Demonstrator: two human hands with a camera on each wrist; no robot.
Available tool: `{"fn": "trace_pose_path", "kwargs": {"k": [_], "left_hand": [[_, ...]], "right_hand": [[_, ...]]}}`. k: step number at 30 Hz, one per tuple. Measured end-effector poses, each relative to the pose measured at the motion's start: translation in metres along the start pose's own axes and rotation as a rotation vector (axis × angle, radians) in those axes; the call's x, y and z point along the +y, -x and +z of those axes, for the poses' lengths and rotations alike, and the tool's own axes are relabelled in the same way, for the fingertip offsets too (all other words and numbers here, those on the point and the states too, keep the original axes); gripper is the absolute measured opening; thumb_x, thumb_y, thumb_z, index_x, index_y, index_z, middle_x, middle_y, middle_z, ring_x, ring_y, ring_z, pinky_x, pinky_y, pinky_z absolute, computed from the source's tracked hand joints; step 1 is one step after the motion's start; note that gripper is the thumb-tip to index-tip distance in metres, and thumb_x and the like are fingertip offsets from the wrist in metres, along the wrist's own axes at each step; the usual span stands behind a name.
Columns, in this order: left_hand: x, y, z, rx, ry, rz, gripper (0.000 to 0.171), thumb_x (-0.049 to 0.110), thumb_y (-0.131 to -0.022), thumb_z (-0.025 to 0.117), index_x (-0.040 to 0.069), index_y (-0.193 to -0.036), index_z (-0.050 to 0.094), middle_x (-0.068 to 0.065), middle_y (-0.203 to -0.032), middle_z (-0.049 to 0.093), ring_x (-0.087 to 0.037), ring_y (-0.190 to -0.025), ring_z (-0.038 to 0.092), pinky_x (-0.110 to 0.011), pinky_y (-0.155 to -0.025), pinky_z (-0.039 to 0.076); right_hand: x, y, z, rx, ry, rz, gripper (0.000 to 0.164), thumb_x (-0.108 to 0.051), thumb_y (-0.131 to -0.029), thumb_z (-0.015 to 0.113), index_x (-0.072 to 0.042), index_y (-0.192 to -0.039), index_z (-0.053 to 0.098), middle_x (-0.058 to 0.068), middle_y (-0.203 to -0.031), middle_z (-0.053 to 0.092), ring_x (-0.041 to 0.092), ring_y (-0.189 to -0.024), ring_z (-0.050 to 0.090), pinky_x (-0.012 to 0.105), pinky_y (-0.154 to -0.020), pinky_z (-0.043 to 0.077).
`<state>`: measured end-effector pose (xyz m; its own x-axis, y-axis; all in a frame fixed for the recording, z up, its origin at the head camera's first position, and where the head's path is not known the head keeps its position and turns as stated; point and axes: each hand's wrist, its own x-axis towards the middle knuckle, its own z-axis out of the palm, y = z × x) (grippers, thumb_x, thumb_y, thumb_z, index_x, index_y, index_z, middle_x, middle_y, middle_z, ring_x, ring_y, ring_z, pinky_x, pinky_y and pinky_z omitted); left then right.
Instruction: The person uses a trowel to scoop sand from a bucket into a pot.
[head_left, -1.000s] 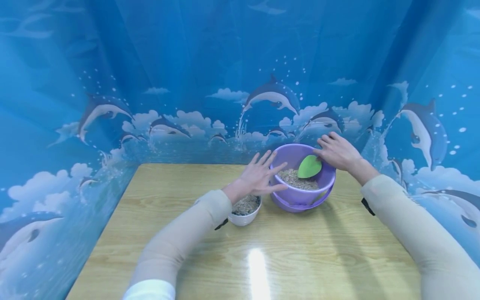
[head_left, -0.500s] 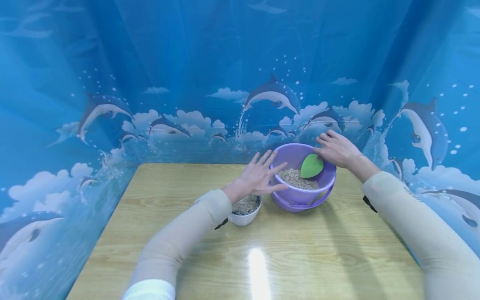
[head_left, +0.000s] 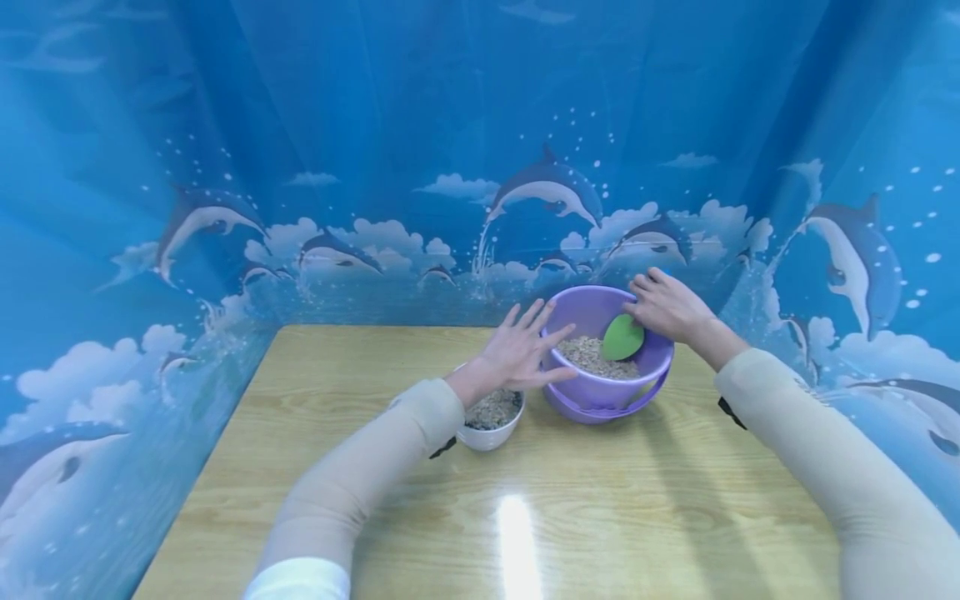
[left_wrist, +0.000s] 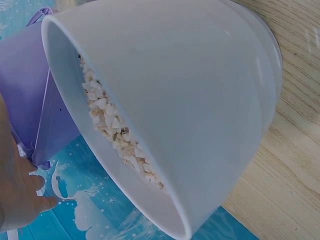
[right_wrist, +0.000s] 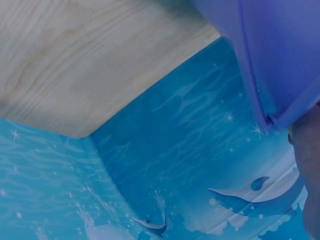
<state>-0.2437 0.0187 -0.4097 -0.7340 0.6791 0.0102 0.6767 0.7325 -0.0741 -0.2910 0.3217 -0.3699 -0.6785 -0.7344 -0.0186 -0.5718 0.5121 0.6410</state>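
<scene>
In the head view a purple bucket (head_left: 600, 390) stands at the back right of the table, with pale gravel (head_left: 588, 357) inside. My right hand (head_left: 667, 307) is over its right rim and holds a green toy shovel (head_left: 623, 337), whose leaf-shaped blade dips to the gravel; the handle is hidden by the hand. My left hand (head_left: 513, 350) spreads its straight fingers against the bucket's left rim. Below my left wrist stands a white bowl (head_left: 486, 439), partly covered by the arm. The left wrist view shows this bowl (left_wrist: 185, 85) close up, with whitish stones (left_wrist: 112, 120) in it.
The wooden table (head_left: 345, 400) carries the bucket and bowl near its back edge. A blue curtain (head_left: 420, 167) printed with dolphins hangs behind and at both sides. The bucket's purple handle (head_left: 607, 414) hangs down at its front.
My right hand with the green shovel shifts slightly up and right, then back down and a little left, blade lower toward the gravel. The left hand, bucket and bowl stay put.
</scene>
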Motion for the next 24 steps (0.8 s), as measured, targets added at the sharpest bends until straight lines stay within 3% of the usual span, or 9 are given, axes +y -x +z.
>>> {"fn": "trace_pose_path", "kwargs": {"k": [7, 15, 24], "left_hand": [[0.001, 0.000, -0.001, 0.001, -0.012, -0.009, 0.088, 0.082, -0.100, 0.028, 0.032, -0.171, 0.017, -0.014, -0.180, 0.000, -0.035, -0.168, 0.010, -0.060, -0.137, 0.013], [0.001, 0.001, 0.000, 0.001, 0.000, -0.003, 0.088, 0.082, -0.100, 0.028, 0.031, -0.170, 0.018, -0.014, -0.180, 0.002, -0.035, -0.168, 0.010, -0.059, -0.137, 0.012], [0.001, 0.000, 0.001, 0.005, -0.011, -0.006, 0.089, 0.083, -0.099, 0.028, 0.031, -0.170, 0.018, -0.014, -0.180, 0.002, -0.035, -0.168, 0.010, -0.059, -0.137, 0.012]], "right_hand": [[-0.007, -0.003, 0.006, 0.020, 0.010, -0.005, 0.021, -0.037, -0.095, 0.077, -0.017, -0.101, 0.073, 0.011, -0.101, 0.070, 0.028, -0.089, 0.049, 0.045, -0.084, 0.041], [-0.012, -0.005, 0.006, -0.004, 0.025, -0.009, 0.025, -0.039, -0.095, 0.076, -0.017, -0.106, 0.075, 0.012, -0.115, 0.074, 0.028, -0.094, 0.053, 0.045, -0.085, 0.041], [-0.022, -0.015, 0.009, -0.013, 0.060, -0.011, 0.018, -0.036, -0.096, 0.074, -0.019, -0.103, 0.074, 0.009, -0.107, 0.072, 0.026, -0.092, 0.051, 0.044, -0.085, 0.040]]}}
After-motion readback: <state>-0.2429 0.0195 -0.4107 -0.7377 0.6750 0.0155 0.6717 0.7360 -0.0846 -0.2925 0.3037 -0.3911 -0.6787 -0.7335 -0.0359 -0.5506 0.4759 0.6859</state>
